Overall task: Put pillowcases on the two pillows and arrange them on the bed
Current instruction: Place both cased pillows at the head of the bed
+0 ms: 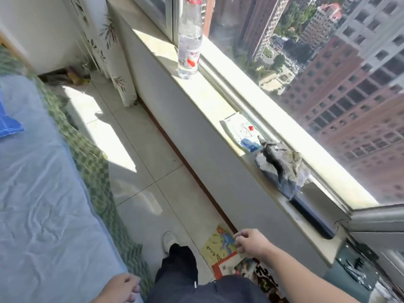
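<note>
Bed (39, 182) with pale blue sheet, blue pillow corner (9, 124) on it at the frame's left edge, left hand (122, 287) over the bed's near edge, right hand (251, 243) away from the bed above floor books (220, 248), both hands loosely curled, empty, apart, water bottle (189, 40) on the windowsill (209, 99) across the floor

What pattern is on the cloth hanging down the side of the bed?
A green-and-pale checkered pattern on the cloth, best seen in the head view.

Glossy tiled floor (140, 162), creased cloth sheet (39, 182)
</note>
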